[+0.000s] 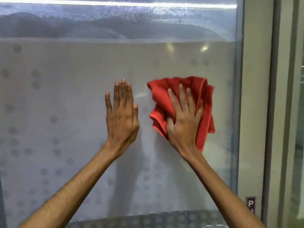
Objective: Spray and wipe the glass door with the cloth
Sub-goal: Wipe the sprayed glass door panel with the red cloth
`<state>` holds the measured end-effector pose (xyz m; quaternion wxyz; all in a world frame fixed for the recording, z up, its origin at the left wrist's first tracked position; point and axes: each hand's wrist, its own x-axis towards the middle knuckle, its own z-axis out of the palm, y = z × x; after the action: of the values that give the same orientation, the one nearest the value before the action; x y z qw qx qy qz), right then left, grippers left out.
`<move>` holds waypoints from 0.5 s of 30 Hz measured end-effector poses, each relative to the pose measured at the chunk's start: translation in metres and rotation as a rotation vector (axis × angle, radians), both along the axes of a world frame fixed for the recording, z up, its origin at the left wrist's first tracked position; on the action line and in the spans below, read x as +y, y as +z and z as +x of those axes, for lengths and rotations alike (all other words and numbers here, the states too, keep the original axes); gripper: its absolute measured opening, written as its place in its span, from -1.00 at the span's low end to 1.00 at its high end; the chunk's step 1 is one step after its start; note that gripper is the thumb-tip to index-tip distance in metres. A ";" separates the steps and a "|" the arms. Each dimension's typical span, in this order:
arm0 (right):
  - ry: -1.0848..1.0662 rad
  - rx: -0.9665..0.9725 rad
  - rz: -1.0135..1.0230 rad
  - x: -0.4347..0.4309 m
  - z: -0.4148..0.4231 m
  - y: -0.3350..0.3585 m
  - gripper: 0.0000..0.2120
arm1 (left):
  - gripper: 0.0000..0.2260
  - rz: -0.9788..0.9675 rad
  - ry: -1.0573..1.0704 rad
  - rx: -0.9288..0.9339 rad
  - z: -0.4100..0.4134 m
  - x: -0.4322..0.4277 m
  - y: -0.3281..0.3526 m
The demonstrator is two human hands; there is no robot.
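Note:
The glass door (65, 96) fills the view, with a frosted band patterned with faint dots and a clear strip along the top speckled with spray droplets. A crumpled red cloth (199, 89) is pressed against the frosted glass right of centre. My right hand (184, 119) lies flat on the cloth with fingers spread, pinning it to the door. My left hand (121, 116) rests flat on the bare glass just left of the cloth, fingers together and holding nothing. No spray bottle is in view.
The door's right edge (238, 112) meets a grey frame post (256, 112), with another glass panel (297, 112) beyond it. A small dark sign with the letter P (250, 204) sits low on the frame. A bright light strip (115, 4) reflects along the top.

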<state>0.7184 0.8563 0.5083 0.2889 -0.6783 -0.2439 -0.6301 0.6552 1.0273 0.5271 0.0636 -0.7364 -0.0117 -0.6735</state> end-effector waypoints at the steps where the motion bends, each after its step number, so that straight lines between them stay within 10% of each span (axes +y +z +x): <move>1: -0.003 0.010 0.009 -0.006 0.001 -0.019 -0.27 | -0.49 -0.003 0.000 0.005 0.000 0.000 0.000; 15: -0.125 -0.014 0.062 -0.045 0.025 0.082 -0.42 | -0.48 -0.009 -0.040 0.079 0.017 -0.049 0.004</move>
<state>0.7430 0.8109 0.5902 0.2681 -0.6784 -0.1834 -0.6590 0.6720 0.9784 0.5307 0.0471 -0.7627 0.0025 -0.6451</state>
